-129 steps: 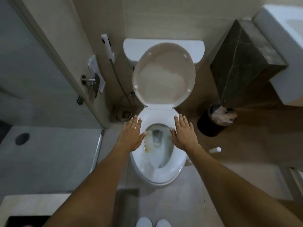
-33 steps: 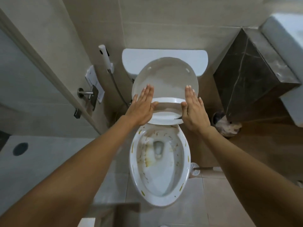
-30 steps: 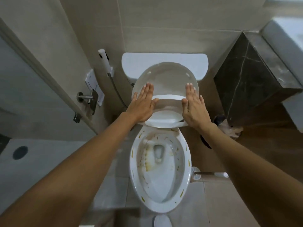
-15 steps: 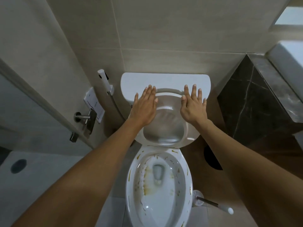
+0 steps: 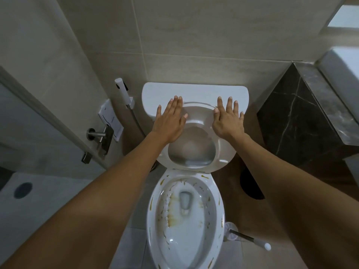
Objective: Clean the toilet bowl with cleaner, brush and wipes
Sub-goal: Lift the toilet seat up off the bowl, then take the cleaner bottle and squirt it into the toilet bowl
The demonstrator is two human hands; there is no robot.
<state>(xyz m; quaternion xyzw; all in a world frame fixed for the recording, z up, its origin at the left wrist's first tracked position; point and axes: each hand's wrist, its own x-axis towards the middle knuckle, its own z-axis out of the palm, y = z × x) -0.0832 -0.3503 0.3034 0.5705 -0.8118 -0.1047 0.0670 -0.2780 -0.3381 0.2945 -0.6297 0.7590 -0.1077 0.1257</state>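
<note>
Beneath our flat, straight fingers [image 5: 175,105], left hand [image 5: 169,121] and right hand [image 5: 227,121] press the raised seat [image 5: 221,152] against the tank [image 5: 194,92]; stained bowl [image 5: 186,220] uncleaned, brush [image 5: 248,239] untouched

Pale tiled floor [image 5: 132,247] underfoot, browner to the right. White toilet bowl [image 5: 185,220] standing in the middle of it, inside streaked with yellow-brown stains. Just right of the bowl's front part, a toilet brush [image 5: 246,237] in its round holder on the floor, handle tilted toward the right. Farther back on the right, a dark bin [image 5: 250,186], mostly hidden by an arm. At left, a grey shower floor [image 5: 38,200] with round drain [image 5: 23,190].
</note>
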